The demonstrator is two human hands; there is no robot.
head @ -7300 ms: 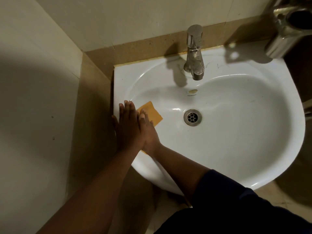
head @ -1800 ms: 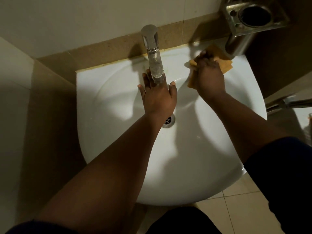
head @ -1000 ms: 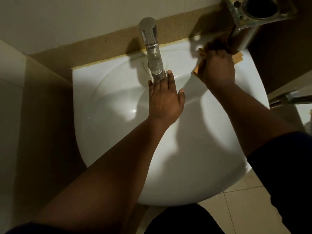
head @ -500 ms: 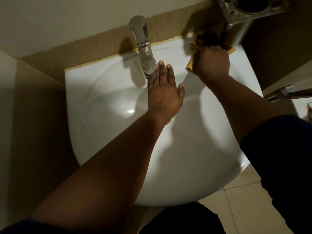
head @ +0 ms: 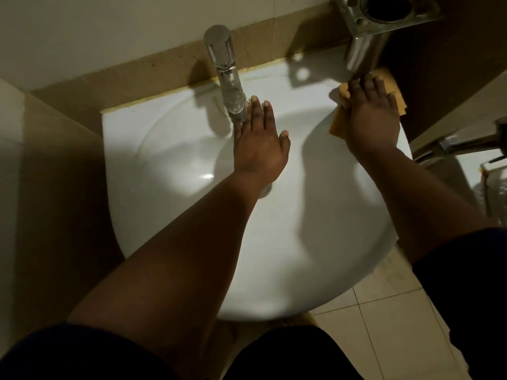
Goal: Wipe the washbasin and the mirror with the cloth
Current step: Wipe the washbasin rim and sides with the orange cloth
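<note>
The white washbasin point(head: 170, 149) fills the middle of the head view, with a chrome tap point(head: 226, 78) at its back rim. My left hand point(head: 260, 141) lies flat inside the bowl, fingers straight, fingertips beside the tap's spout; its wrist covers most of the drain point(head: 265, 190). My right hand point(head: 373, 113) presses the orange cloth point(head: 338, 117) with spread fingers onto the basin's back right rim. Most of the cloth is hidden under that hand. The mirror is out of view.
A steel holder point(head: 365, 37) hangs from the wall just above the cloth corner. A metal bar point(head: 461, 144) sticks out at the right. Beige wall tiles point(head: 109, 28) stand behind, a wall point(head: 41, 187) close on the left, floor tiles point(head: 397, 325) below.
My right hand has slid the cloth from the back rim under the holder toward the basin's right edge, with fingers now spread flat. My left hand stays by the tap.
</note>
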